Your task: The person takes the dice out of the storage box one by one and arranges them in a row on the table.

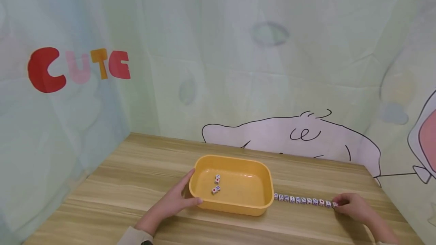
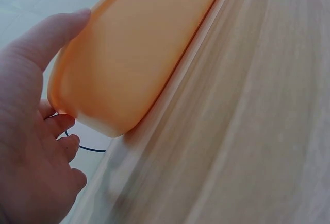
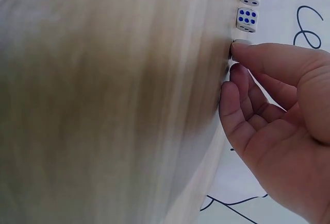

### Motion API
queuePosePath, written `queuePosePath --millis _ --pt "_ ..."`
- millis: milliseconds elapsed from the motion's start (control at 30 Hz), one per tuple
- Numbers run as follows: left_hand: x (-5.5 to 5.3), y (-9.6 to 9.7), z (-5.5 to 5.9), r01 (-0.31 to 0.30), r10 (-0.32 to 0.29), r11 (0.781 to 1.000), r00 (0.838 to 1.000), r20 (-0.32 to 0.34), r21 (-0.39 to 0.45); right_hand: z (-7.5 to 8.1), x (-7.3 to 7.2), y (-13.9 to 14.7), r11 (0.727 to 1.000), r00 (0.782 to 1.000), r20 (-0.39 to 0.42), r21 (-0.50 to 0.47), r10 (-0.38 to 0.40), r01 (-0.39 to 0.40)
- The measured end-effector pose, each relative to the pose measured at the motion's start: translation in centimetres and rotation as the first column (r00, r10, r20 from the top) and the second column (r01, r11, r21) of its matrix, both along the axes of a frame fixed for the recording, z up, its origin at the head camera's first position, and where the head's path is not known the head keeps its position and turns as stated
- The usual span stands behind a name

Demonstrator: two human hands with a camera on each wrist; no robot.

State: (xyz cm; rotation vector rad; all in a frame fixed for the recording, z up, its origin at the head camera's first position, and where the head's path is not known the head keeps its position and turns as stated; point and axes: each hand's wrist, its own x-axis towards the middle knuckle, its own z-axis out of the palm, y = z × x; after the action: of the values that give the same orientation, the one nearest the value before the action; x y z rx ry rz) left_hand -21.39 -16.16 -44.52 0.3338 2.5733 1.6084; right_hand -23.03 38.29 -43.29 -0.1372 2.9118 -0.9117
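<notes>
A yellow plastic box [image 1: 235, 206] stands on the table with several white dice [image 1: 216, 189] lying loose in its left part. My left hand [image 1: 173, 199] holds the box by its left end, thumb on the near rim and fingers at the far side. From the box's right side a straight row of dice [image 1: 303, 200] runs to the right. At the row's right end, the thumb and fingers of my right hand [image 1: 354, 207] pinch the last die [image 1: 335, 204], mostly hidden by the thumb in the right wrist view. A die with blue pips [image 3: 247, 20] sits beside it.
The wood-grain table [image 1: 146, 162] reaches back to a pale printed curtain [image 1: 221, 67], which also closes off the left and right sides. Its back part carries a drawn white animal head [image 1: 272, 131] just behind the table edge.
</notes>
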Motion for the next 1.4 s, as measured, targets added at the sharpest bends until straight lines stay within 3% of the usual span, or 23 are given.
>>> queuePosePath --millis 367,633,833,1000,1167,1400 --pt "-0.1 0.0 0.0 0.003 -0.003 1.0 1.0 0.011 0.007 0.6 0.0 0.1 1.0 1.0 0.017 0.017 0.005 -0.005" --pt "0.0 -0.2 0.2 0.001 -0.001 1.0 1.0 0.001 -0.007 4.5 -0.2 -1.4 0.998 0.995 -0.083 0.032 0.056 -0.053" --pt "0.1 -0.1 0.2 0.002 -0.002 1.0 1.0 -0.008 -0.013 7.5 -0.8 -6.2 0.994 0.988 -0.115 -0.031 0.105 -0.109" --pt "0.2 0.1 0.1 0.005 -0.006 1.0 1.0 -0.02 -0.011 8.7 -1.2 -11.0 0.979 0.975 -0.143 -0.083 0.173 -0.186" --pt "0.3 0.1 0.1 -0.003 0.003 1.0 1.0 -0.024 -0.007 8.5 -1.8 -15.3 0.95 0.955 -0.146 -0.142 0.258 -0.278" --pt "0.3 -0.1 0.2 0.011 -0.011 1.0 0.999 -0.041 0.001 7.0 -3.0 -20.6 0.892 0.9 -0.134 -0.135 0.416 -0.432"
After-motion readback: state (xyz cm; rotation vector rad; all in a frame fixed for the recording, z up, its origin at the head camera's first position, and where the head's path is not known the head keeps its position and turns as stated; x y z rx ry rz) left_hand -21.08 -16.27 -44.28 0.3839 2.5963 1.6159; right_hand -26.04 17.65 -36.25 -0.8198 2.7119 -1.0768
